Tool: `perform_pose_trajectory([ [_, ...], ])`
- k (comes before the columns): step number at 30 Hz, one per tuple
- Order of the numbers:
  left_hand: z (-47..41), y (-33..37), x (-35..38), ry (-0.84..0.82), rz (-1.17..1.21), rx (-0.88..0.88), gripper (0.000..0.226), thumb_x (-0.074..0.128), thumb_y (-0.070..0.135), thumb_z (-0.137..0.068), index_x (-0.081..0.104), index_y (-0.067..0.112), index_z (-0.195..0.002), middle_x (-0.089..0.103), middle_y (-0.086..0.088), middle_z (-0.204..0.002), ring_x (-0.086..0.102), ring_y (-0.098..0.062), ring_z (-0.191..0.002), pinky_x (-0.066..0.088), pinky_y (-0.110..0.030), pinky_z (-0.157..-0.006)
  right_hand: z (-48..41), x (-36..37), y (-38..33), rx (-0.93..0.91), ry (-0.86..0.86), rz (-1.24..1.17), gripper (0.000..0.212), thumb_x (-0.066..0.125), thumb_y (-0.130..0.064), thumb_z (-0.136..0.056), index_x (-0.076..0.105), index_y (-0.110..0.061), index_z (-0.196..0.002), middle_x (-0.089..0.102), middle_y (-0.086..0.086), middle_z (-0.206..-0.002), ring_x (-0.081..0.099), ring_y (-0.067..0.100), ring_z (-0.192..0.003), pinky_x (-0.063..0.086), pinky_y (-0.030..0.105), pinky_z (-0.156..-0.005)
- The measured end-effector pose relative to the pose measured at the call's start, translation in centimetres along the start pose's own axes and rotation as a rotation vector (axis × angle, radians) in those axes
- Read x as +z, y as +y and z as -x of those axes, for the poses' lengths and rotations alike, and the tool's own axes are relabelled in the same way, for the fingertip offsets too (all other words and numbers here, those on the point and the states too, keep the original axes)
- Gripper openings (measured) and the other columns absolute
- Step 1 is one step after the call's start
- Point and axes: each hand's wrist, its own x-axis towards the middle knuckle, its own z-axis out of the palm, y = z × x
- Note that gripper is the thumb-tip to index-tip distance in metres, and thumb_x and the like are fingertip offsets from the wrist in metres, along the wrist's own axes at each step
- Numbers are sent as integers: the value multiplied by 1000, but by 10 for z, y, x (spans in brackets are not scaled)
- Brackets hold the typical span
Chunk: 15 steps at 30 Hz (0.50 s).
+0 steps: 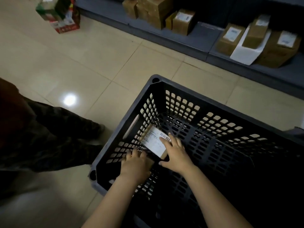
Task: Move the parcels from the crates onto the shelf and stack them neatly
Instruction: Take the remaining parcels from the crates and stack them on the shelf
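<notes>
Cardboard lies under both hands: the right hand [176, 153] rests flat, fingers spread, on the white label of the small brown cardboard parcel [152, 143]; the left hand [136, 163] covers its near end, though I cannot tell whether those fingers curl round it. That parcel sits in the near-left corner of the black lattice plastic crate [222, 106], close to the walls. Better to slide it clear first, then grip both ends and lift level. Beyond lie beige floor tiles [98, 55] and the low grey shelf [202, 35] holding brown boxes [182, 22].
</notes>
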Motion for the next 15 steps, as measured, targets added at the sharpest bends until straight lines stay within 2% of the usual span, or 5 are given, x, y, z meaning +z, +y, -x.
perform_pose_trajectory([
  [3,-3,1,2,-24,-16,-2,73,58,46,-86,25,21,-146,14,-11,-152,13,-35,-142,25,-47,-110,-7,8,-1,-6,19,24,94,74,-36,-80,12,-35,-151,-5,6,-160,-2,31,-145,16,47,-116],
  [8,-6,2,4,-36,-25,-10,72,59,46,-86,26,20,-145,12,-14,-153,11,-37,-142,25,-47,-111,-6,11,1,8,95,9,91,72,-29,-78,16,-35,-150,9,6,-158,8,28,-143,25,42,-113],
  [13,-10,4,0,-87,-49,-59,78,61,49,-86,22,22,-148,-1,-17,-158,5,-39,-144,20,-52,-113,12,6,10,46,176,8,94,73,-32,-76,16,-32,-151,15,0,-154,13,21,-139,32,37,-109],
  [15,-10,4,-2,-91,-34,-75,80,64,48,-84,24,21,-147,-1,-19,-158,7,-40,-144,23,-50,-112,21,2,12,58,199,0,94,74,-33,-76,16,-31,-151,16,0,-153,15,21,-137,33,36,-107],
])
